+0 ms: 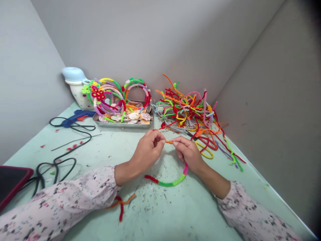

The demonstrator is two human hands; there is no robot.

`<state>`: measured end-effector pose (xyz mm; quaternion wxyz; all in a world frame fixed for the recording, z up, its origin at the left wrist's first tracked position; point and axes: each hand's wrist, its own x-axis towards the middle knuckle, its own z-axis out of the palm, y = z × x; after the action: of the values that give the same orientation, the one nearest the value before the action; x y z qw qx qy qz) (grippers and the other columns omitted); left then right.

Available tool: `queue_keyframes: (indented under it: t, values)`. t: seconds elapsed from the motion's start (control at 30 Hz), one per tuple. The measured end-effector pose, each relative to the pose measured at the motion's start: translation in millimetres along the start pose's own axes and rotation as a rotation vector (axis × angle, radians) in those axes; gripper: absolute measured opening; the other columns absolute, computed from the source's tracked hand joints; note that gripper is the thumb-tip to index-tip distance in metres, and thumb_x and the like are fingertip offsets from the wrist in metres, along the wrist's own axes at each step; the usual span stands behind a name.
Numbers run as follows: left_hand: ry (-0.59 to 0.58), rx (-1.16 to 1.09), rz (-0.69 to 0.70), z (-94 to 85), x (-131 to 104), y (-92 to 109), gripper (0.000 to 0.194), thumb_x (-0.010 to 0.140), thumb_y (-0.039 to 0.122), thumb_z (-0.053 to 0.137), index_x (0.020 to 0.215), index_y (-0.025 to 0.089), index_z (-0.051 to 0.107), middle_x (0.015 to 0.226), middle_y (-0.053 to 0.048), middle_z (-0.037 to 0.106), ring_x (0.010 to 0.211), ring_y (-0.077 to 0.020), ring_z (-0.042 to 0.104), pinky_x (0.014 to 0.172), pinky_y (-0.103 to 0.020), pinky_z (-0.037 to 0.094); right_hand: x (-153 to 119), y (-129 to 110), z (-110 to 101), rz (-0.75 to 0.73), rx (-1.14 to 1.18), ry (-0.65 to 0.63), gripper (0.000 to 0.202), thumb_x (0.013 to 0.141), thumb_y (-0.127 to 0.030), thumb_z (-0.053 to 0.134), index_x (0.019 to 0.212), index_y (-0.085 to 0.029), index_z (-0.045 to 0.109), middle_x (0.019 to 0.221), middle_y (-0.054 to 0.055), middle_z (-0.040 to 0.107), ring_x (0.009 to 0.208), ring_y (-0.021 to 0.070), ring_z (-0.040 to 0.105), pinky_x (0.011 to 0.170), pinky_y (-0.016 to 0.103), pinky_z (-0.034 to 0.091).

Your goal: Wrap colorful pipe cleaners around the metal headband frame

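pinched in left hand (150, 147) and right hand (191, 154) fingertips: orange fuzzy strip (169, 142). curved multicoloured band (173, 183) below, nearer the person than metal tray (122, 125). both look light, soft, bendable; best held near ends.

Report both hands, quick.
Left hand: closed, pinching the orange strip.
Right hand: closed, pinching the same strip's other end.

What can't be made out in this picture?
Head view:
- Whether the multicoloured band joins the orange pipe cleaner: right hand hides it.
- Tray floor: covered by seashells.
- Red-rimmed tablet: cut by left edge.
- Red scraps: too small to identify.
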<state>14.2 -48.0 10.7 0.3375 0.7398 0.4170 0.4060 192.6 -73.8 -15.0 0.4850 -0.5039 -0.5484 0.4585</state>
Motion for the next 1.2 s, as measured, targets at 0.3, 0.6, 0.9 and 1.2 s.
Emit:
queue_keyframes:
  t: [0.3,0.6,0.9,1.2]
  values:
    - [0.025,0.169,0.173,-0.4,-3.4,4.9,0.014,0.086,0.017,0.051,0.090,0.018,0.064,0.083,-0.002,0.058,0.079,-0.0136,0.055,0.071,-0.025,0.041,-0.9,0.8,-0.5,-0.035,0.035,0.011,0.018,0.084,-0.034,0.056,0.087,-0.018,0.063,0.041,-0.008,0.041,0.037,0.0061,0.033,0.037,0.019,0.025]
    - [-0.001,0.194,0.193,-1.2,-5.2,8.5,0.016,0.087,0.016,0.049,0.091,0.018,0.064,0.086,-0.003,0.059,0.083,-0.0148,0.056,0.073,-0.026,0.042,-2.0,1.8,-1.5,-0.065,0.060,0.030,0.019,0.084,-0.034,0.057,0.091,-0.017,0.065,0.042,-0.008,0.040,0.038,0.0075,0.033,0.038,0.020,0.025]
    - [-0.019,0.195,0.174,-2.0,-4.0,12.7,0.017,0.088,0.016,0.048,0.091,0.018,0.064,0.085,-0.002,0.058,0.081,-0.0140,0.055,0.073,-0.026,0.042,-3.9,1.6,-1.3,-0.102,0.065,0.044,0.016,0.084,-0.032,0.058,0.088,-0.019,0.065,0.042,-0.008,0.040,0.038,0.0068,0.034,0.038,0.020,0.026]
    - [-0.003,0.205,0.173,-3.3,-3.5,13.5,0.017,0.088,0.019,0.049,0.091,0.019,0.066,0.083,-0.002,0.057,0.080,-0.0145,0.055,0.072,-0.026,0.042,-3.4,1.6,-0.6,-0.103,0.103,0.057,0.017,0.084,-0.033,0.059,0.089,-0.018,0.065,0.042,-0.008,0.040,0.038,0.0076,0.033,0.037,0.021,0.024]
